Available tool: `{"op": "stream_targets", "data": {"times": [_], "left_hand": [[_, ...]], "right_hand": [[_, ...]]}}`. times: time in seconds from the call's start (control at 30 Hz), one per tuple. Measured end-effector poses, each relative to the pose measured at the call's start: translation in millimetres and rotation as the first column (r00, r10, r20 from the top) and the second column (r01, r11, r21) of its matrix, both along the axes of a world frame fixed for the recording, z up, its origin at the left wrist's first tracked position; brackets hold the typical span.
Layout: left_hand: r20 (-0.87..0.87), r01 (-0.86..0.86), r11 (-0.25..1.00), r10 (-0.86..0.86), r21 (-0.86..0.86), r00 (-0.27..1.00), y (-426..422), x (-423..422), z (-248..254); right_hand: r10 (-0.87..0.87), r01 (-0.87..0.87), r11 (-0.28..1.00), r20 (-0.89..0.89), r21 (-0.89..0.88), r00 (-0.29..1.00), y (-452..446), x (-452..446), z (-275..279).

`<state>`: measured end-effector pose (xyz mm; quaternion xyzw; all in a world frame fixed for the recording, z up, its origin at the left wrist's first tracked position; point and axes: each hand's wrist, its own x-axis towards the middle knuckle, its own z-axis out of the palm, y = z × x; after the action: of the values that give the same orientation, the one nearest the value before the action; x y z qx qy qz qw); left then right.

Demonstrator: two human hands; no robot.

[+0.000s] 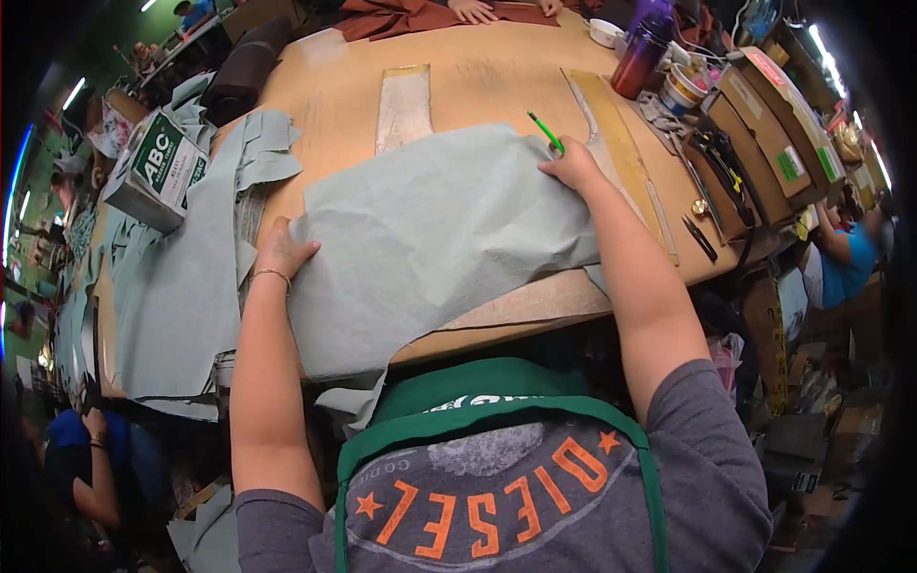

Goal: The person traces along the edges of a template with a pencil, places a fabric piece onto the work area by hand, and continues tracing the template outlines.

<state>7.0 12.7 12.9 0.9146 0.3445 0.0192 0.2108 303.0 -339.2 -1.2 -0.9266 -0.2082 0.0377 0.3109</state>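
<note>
A large grey-green fabric piece (430, 220) spreads over the wooden table, creased on its right side and hanging over the front edge. My left hand (284, 250) grips its left edge, thumb on top, fingers partly hidden. At the upper right corner of the cloth, my right hand (571, 164) is closed, with a green pen (545, 131) sticking up from it and the fabric edge at its fingers. Beneath the cloth's front edge lies a pale pattern piece (535, 304). More grey-green fabric (181, 296) lies in layers to the left of my left hand.
A metal tin (160, 170) stands on the left fabric. Pale templates (405, 105) lie behind the cloth and at right (621, 143). Along the right are a purple bottle (642, 57), tubs, cardboard boxes (764, 134) and black snips (700, 237). Another person's hands (473, 11) touch brown fabric across the table.
</note>
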Motion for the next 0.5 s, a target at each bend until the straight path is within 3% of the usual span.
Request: {"op": "stream_targets", "data": {"times": [0.07,0.1,0.17,0.2,0.23,0.27,0.3,0.33,0.37,0.4,0.43,0.47,0.5], "left_hand": [[-0.09,0.034,0.993,-0.044,-0.117,0.995,4.2,0.6,-2.1],[-0.024,0.109,0.966,-0.117,-0.233,0.993,-7.2,-3.3,11.8],[0.239,0.305,0.857,-0.221,-0.415,0.946,-21.3,-4.4,53.0],[0.37,0.411,0.774,-0.246,-0.481,0.896,-24.9,-7.9,72.8],[0.314,0.407,0.837,-0.3,-0.367,0.901,-17.5,1.3,95.1],[0.251,0.416,0.874,-0.356,-0.251,0.9,-3.6,24.4,114.0],[0.322,0.501,0.863,-0.491,0.057,0.81,15.2,53.1,126.5],[0.405,0.396,0.759,-0.624,0.516,0.668,37.8,83.7,144.9],[0.453,0.192,0.788,-0.513,0.585,0.729,64.0,111.5,168.5],[0.505,-0.054,0.687,-0.475,0.725,0.721,59.6,121.1,206.5],[0.593,-0.144,0.688,-0.479,0.712,0.647,64.5,129.0,234.8],[0.668,-0.232,0.688,-0.475,0.688,0.573,74.5,133.0,257.0],[0.674,-0.207,0.693,-0.515,0.691,0.529,84.6,132.6,274.3]], "right_hand": [[0.137,-0.154,0.977,-0.122,-0.144,0.983,-4.1,-18.2,26.1],[0.222,-0.26,0.932,-0.17,-0.252,0.96,-9.8,-24.8,41.6],[0.352,-0.429,0.85,-0.276,-0.305,0.894,-29.2,-28.9,80.2],[0.39,-0.43,0.9,-0.313,-0.07,0.866,-40.1,-18.8,89.4],[0.426,-0.394,0.905,-0.345,0.161,0.836,-47.8,-10.2,98.4],[0.367,-0.377,0.926,-0.202,-0.012,0.908,-44.7,4.5,117.6],[0.345,-0.309,0.908,0.087,-0.282,0.935,-31.4,16.1,143.9],[0.338,-0.326,0.939,0.463,-0.108,0.819,-27.0,34.6,155.9],[0.18,-0.223,0.974,0.699,-0.029,0.692,-19.2,38.5,182.8],[0.043,-0.198,0.974,0.769,0.11,0.638,-13.2,44.8,208.3],[-0.073,-0.218,0.956,0.88,0.195,0.47,-15.3,67.0,226.1],[-0.2,-0.219,0.922,0.878,0.319,0.435,-9.9,51.0,249.1],[-0.282,-0.19,0.891,0.829,0.413,0.483,-12.2,38.1,264.8]]}}
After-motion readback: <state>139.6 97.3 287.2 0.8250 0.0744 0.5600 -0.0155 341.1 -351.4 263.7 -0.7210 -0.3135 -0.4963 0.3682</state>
